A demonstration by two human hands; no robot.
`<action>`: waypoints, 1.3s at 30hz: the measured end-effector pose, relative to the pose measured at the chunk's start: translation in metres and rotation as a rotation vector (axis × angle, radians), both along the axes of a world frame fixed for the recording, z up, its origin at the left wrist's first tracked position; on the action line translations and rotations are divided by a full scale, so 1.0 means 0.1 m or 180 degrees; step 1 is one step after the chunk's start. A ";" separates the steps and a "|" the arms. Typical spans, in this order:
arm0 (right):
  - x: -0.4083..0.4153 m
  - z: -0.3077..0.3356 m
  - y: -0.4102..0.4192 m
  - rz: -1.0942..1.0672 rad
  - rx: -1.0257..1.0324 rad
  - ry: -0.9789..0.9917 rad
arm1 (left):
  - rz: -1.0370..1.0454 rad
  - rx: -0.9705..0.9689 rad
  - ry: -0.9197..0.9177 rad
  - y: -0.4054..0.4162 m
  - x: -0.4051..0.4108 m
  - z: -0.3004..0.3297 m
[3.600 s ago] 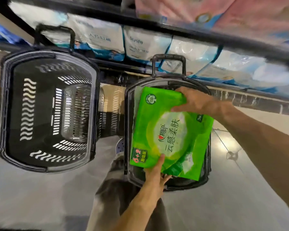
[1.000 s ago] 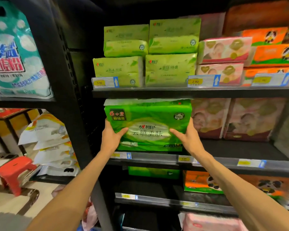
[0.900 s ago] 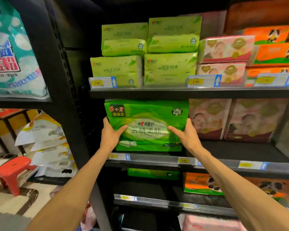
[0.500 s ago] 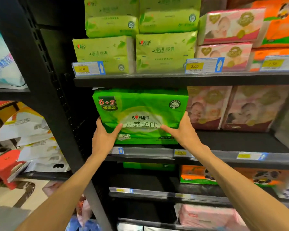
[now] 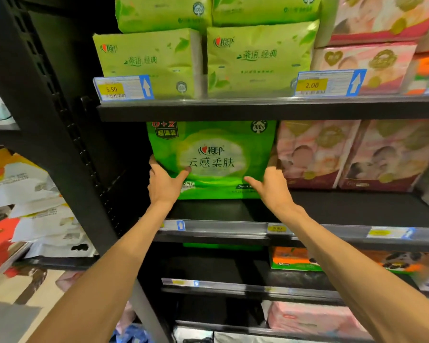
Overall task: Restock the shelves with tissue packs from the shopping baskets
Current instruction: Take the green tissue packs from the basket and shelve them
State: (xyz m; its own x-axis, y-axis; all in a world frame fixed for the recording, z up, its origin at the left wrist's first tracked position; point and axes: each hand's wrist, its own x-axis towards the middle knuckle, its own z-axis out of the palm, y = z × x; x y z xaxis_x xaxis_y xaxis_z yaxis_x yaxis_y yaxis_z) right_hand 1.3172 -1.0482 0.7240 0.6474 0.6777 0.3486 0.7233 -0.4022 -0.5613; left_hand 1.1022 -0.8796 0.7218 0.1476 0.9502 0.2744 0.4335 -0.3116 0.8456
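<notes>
Standing between both hands' fingers (image 5: 185,172): green tissue pack (image 5: 212,154)

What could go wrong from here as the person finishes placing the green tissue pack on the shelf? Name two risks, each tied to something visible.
1. The green tissue pack stands upright with bare shelf in front; it may tip forward once the left hand and right hand let go.
2. It sits close against the pink packs, so further pushing could shift them.
</notes>
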 end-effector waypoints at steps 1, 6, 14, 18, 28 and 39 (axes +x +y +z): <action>0.05 -0.02 0.06 -0.0032 -0.0154 -0.0037 | 0.0007 0.0006 -0.0018 0.06 0.04 0.00; 0.13 -0.09 0.38 -0.0009 -0.0343 -0.0027 | -0.0005 -0.0088 -0.0074 0.32 0.23 -0.05; 0.39 -0.10 0.91 -0.0317 0.0196 0.0147 | -0.0208 -0.0242 -0.0016 0.84 0.66 -0.02; 0.57 -0.18 1.11 -0.0288 0.0281 0.0298 | -0.0257 -0.0193 0.0056 1.07 0.83 -0.06; 0.81 -0.38 1.37 -0.0169 0.0503 0.0220 | -0.0294 -0.0173 0.0008 1.24 0.96 -0.12; 0.60 -0.11 1.30 -0.0284 0.0266 0.0605 | -0.0255 -0.0563 0.0149 0.94 0.88 -0.03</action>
State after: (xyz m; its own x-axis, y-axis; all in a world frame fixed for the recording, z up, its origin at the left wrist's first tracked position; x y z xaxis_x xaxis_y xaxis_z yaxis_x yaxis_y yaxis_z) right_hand 1.3769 -0.9182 0.7130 0.7628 0.5888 0.2671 0.5650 -0.4062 -0.7181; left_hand 1.1905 -0.7857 0.7190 0.2334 0.9677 0.0954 0.4534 -0.1951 0.8697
